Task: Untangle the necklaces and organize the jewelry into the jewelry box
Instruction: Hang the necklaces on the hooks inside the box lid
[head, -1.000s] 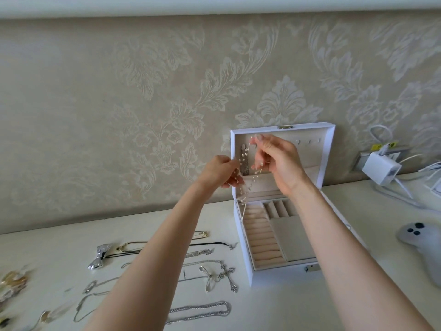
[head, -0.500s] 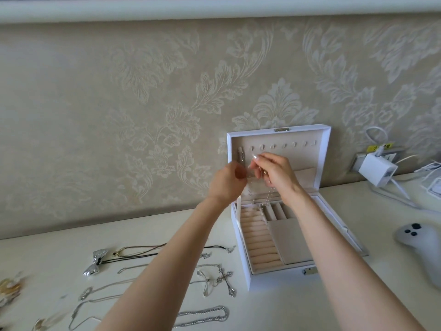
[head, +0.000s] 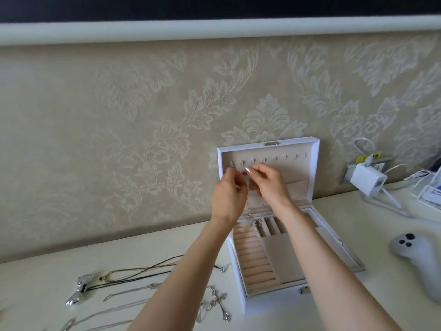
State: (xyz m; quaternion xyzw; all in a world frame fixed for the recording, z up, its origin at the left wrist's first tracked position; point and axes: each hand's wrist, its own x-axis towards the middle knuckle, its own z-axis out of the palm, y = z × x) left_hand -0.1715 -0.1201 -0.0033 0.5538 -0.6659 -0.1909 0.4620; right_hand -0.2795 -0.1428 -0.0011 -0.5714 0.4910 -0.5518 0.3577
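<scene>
In front of the jewelry box's [head: 235, 271] open lid [head: 298, 168], the left hand [head: 228, 195] at nine o'clock and the right hand [head: 270, 185] at three o'clock pinch a fine necklace [head: 248, 215], its chain dangling into the box.

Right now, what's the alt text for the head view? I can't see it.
The left hand and right hand pinch a thin necklace at the row of hooks inside the raised lid of a white jewelry box, its chain dangling toward the tray. More necklaces, one with a cross pendant, lie on the table to the left.
</scene>
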